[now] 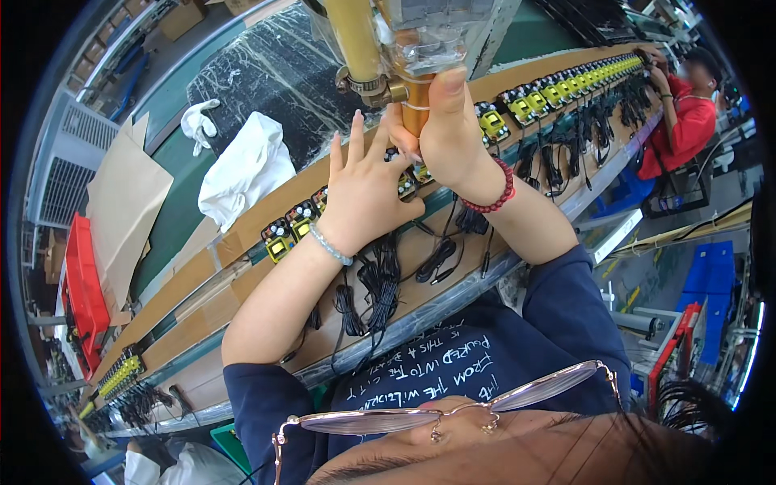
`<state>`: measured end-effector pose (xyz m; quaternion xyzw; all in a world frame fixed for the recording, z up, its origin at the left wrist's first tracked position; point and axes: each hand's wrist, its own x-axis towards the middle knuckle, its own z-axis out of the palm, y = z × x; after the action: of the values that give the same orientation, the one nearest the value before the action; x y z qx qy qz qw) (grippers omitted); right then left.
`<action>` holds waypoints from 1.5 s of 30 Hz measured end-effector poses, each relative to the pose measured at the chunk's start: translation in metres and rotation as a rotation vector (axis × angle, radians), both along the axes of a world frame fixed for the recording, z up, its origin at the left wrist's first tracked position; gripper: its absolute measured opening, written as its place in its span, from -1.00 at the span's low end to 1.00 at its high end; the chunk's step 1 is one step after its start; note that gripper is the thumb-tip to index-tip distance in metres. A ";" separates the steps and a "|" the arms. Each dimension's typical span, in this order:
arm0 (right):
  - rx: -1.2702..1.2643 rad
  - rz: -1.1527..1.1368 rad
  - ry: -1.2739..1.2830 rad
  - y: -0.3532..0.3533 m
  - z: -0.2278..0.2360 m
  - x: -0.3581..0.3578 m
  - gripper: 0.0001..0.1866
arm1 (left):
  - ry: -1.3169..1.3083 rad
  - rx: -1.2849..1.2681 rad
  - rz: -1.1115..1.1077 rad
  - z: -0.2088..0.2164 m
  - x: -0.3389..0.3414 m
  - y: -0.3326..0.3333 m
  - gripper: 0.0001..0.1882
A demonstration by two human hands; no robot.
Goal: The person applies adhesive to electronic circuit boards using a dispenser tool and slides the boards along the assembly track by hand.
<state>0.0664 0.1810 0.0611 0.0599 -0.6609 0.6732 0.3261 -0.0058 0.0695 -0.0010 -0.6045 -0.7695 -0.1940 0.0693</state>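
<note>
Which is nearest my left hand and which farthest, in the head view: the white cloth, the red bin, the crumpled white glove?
From the left hand:
1. White cloth, just to its left on the dark mat.
2. Crumpled white glove, farther up and left.
3. Red bin, at the far left edge.

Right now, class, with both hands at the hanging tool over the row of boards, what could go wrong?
1. The left hand lies flat on a circuit board right beside the tool tip held by the right hand; a slip could catch its fingers.
2. Black cables dangle over the bench edge by the forearms and may snag, dragging boards along.
</note>
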 end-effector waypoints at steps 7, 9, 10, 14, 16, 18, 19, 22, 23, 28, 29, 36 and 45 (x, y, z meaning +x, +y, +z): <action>-0.030 -0.008 0.024 -0.003 0.002 0.000 -0.36 | -0.007 0.005 -0.005 -0.001 0.000 0.000 -0.41; -0.040 -0.004 0.036 -0.005 0.004 0.000 -0.36 | -0.009 0.004 -0.003 -0.001 0.000 -0.001 -0.40; -0.038 0.015 0.028 -0.004 0.005 0.001 -0.36 | -0.007 0.010 -0.002 -0.002 0.000 -0.001 -0.41; -0.019 0.070 -0.007 -0.002 0.003 0.008 -0.36 | -0.013 0.001 -0.004 -0.003 0.000 -0.002 -0.43; -0.008 0.043 -0.014 -0.004 0.001 0.008 -0.36 | -0.012 0.000 -0.007 -0.002 0.000 -0.002 -0.43; 0.000 0.005 -0.012 -0.004 0.001 0.007 -0.36 | -0.011 -0.001 -0.010 -0.001 0.000 -0.002 -0.43; 0.008 0.017 -0.012 -0.005 0.002 0.007 -0.36 | -0.012 -0.001 -0.008 -0.001 0.000 -0.001 -0.44; 0.028 0.034 -0.013 -0.002 -0.001 0.007 -0.36 | -0.007 -0.021 -0.005 0.000 0.000 0.000 -0.44; 0.041 0.040 -0.015 0.000 -0.002 0.007 -0.36 | -0.002 -0.042 -0.004 0.001 0.000 0.000 -0.45; 0.159 -0.062 -0.123 -0.007 0.009 0.008 -0.07 | 0.001 -0.047 0.001 0.002 0.000 0.000 -0.41; 0.143 -0.081 -0.119 -0.008 0.010 0.008 -0.07 | -0.006 -0.029 0.000 0.002 0.000 0.000 -0.39; -0.023 -0.028 -0.003 0.023 0.008 0.014 -0.36 | 0.047 -0.025 -0.006 0.006 0.003 0.000 -0.30; -0.022 -0.064 0.028 0.028 -0.002 0.012 -0.33 | 0.051 -0.081 0.009 0.008 0.006 -0.001 -0.20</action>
<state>0.0782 0.2090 0.0596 0.0447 -0.6505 0.6687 0.3574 0.0004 0.0685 0.0072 -0.6080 -0.7775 -0.1467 0.0654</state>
